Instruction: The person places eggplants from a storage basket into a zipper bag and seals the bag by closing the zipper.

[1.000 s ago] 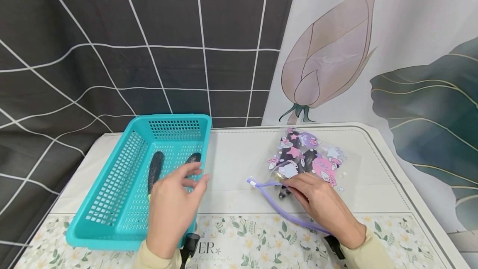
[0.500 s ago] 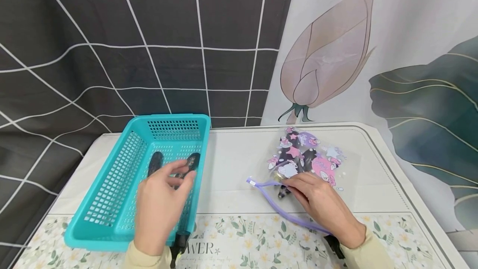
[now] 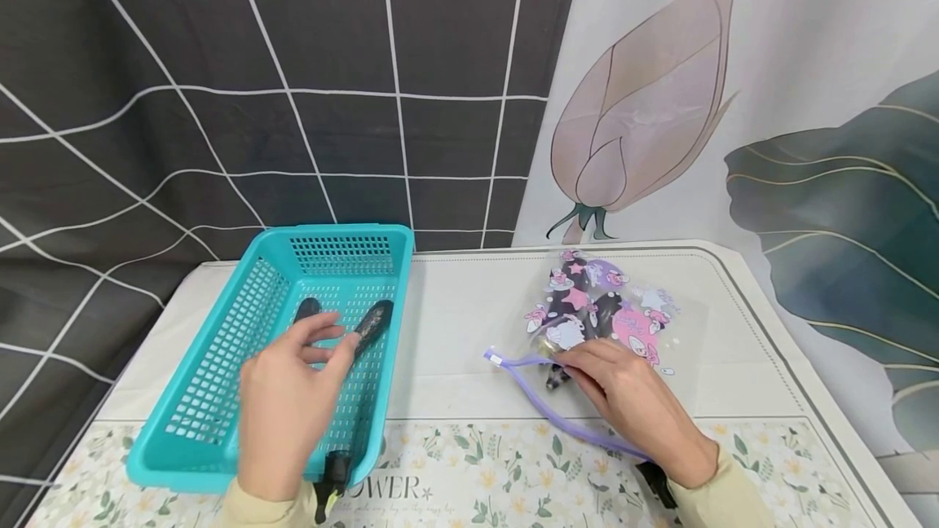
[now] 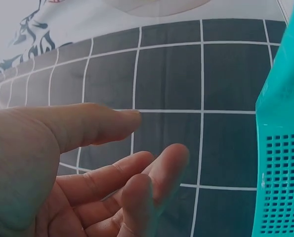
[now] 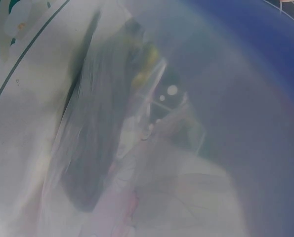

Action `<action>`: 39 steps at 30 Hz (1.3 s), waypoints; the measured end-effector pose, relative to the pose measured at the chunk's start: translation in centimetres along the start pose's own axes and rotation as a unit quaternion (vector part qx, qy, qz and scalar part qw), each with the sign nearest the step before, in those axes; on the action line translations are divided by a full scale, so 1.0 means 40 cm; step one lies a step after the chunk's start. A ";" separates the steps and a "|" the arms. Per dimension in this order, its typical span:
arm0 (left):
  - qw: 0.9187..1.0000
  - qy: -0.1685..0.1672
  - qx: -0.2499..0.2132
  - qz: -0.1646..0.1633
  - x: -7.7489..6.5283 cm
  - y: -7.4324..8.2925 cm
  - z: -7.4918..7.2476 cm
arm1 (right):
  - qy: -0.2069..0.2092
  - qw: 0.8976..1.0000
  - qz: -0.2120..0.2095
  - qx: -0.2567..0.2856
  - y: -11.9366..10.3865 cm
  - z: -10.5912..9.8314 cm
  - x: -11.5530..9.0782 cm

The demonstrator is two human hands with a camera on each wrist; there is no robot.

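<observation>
A turquoise perforated basket (image 3: pixel 220 365) stands on the left of the table. In it lie two long, dark, cucumber-like things: the right one (image 3: pixel 372 323) in fuller view, the other (image 3: pixel 308 308) mostly behind my left hand (image 3: pixel 282 402). That hand is over the basket with relaxed, bent fingers; the left wrist view shows thumb and fingers apart, nothing between them. My right hand (image 3: pixel 623 393) pinches the mouth of a clear zip bag (image 3: pixel 631 320), printed with pink and purple figures, by its purple zip strip (image 3: pixel 546 410). More dark, long things (image 5: pixel 102 113) show through the plastic.
A white and floral cloth (image 3: pixel 469 463) covers the table. Behind it hangs a dark grid-patterned curtain (image 3: pixel 330 137), joined at the right by a pale flower-print curtain (image 3: pixel 660 104). A black wrist strap (image 3: pixel 336 475) sits at my left wrist.
My left hand has moved left across the basket, from the right dark thing towards the left one, uncovering the first. My right hand and the bag look unmoved.
</observation>
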State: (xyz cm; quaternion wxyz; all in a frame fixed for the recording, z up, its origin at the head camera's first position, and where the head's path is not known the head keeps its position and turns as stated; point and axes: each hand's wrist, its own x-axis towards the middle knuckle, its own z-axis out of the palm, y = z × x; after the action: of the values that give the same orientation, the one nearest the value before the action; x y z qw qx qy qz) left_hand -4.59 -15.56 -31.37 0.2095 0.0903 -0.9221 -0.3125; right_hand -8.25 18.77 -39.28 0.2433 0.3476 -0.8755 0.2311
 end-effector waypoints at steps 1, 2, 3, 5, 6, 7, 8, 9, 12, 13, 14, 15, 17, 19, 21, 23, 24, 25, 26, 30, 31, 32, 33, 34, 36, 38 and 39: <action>1.000 -0.001 0.003 -0.003 0.001 -0.001 -0.002 | 0.000 1.000 0.000 0.000 0.000 0.000 0.000; 1.000 0.001 0.005 -0.004 0.002 -0.003 -0.003 | 0.001 1.000 -0.001 0.000 0.000 0.000 0.000; 1.000 0.004 0.006 -0.003 0.003 -0.005 -0.005 | 0.002 1.000 -0.001 -0.001 0.000 0.000 0.000; 1.000 0.008 0.009 -0.005 0.004 -0.008 -0.008 | 0.002 1.000 -0.001 -0.001 0.001 -0.001 0.000; 1.000 0.010 0.009 -0.006 0.005 -0.010 -0.010 | 0.002 1.000 -0.001 -0.001 0.001 -0.001 0.001; 1.000 0.011 0.009 -0.008 0.005 -0.011 -0.012 | 0.002 1.000 -0.002 -0.001 0.001 -0.001 0.000; 1.000 0.012 0.008 -0.011 0.006 -0.012 -0.014 | 0.002 1.000 -0.002 -0.001 0.001 -0.001 0.000; 1.000 0.013 0.007 -0.015 0.007 -0.014 -0.016 | 0.002 1.000 -0.002 -0.001 0.001 -0.001 0.000; 0.999 0.009 0.010 -0.030 0.009 -0.021 -0.021 | 0.003 1.000 -0.003 0.000 0.001 0.000 0.001; 0.999 0.009 0.011 -0.032 0.010 -0.025 -0.022 | 0.003 1.000 -0.003 0.000 0.000 0.000 0.001; 0.999 0.008 0.012 -0.035 0.011 -0.028 -0.023 | 0.003 1.000 -0.003 0.000 0.000 0.000 0.001; 0.999 0.009 0.013 -0.036 0.012 -0.031 -0.024 | 0.003 1.000 -0.003 0.000 0.000 0.000 0.001; 0.999 0.008 0.020 -0.040 0.014 -0.036 -0.026 | 0.003 1.000 -0.004 -0.001 0.000 0.000 0.001; 0.999 0.006 0.026 -0.044 0.016 -0.041 -0.028 | 0.003 1.000 -0.004 -0.001 0.000 0.000 0.001; 0.998 0.003 0.032 -0.049 0.017 -0.043 -0.030 | 0.003 1.000 -0.004 -0.002 0.000 0.001 0.001; 0.998 -0.001 0.038 -0.055 0.018 -0.046 -0.032 | 0.002 1.000 -0.004 -0.001 0.000 0.001 0.001; 0.998 -0.002 0.039 -0.057 0.018 -0.049 -0.032 | 0.001 1.000 -0.004 -0.001 0.000 0.001 0.001; 0.997 -0.003 0.040 -0.059 0.019 -0.051 -0.033 | 0.001 1.000 -0.003 -0.001 0.000 0.001 0.000; 0.997 -0.004 0.041 -0.060 0.019 -0.053 -0.034 | 0.001 1.000 -0.003 0.000 0.001 0.002 0.000; 0.996 -0.017 0.050 -0.066 0.023 -0.063 -0.040 | 0.002 1.000 -0.003 0.002 0.001 0.002 0.000; 0.996 -0.023 0.052 -0.070 0.024 -0.067 -0.043 | 0.002 1.000 -0.003 0.002 0.002 0.003 0.000; 0.995 -0.030 0.056 -0.073 0.025 -0.070 -0.045 | 0.002 1.000 -0.002 0.003 0.001 0.003 0.000; 0.994 -0.039 0.062 -0.076 0.025 -0.074 -0.048 | 0.002 1.000 -0.002 0.003 0.001 0.003 0.000; 0.993 -0.047 0.066 -0.081 0.026 -0.079 -0.051 | 0.002 1.000 -0.001 0.003 0.001 0.003 0.000; 0.991 -0.063 0.074 -0.093 0.027 -0.088 -0.056 | 0.001 1.000 0.000 0.003 0.001 0.003 0.000; 0.988 -0.078 0.083 -0.107 0.029 -0.095 -0.060 | -0.001 1.000 0.001 0.003 0.000 0.003 -0.001; 0.986 -0.085 0.086 -0.113 0.030 -0.098 -0.062 | -0.001 1.000 0.001 0.002 0.000 0.003 -0.001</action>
State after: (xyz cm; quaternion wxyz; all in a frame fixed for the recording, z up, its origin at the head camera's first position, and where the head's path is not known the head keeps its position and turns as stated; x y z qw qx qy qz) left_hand -4.44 -20.35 -31.59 0.0854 0.1848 -0.9439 -0.2599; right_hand -8.26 18.74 -39.38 0.2413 0.3474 -0.8758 0.2326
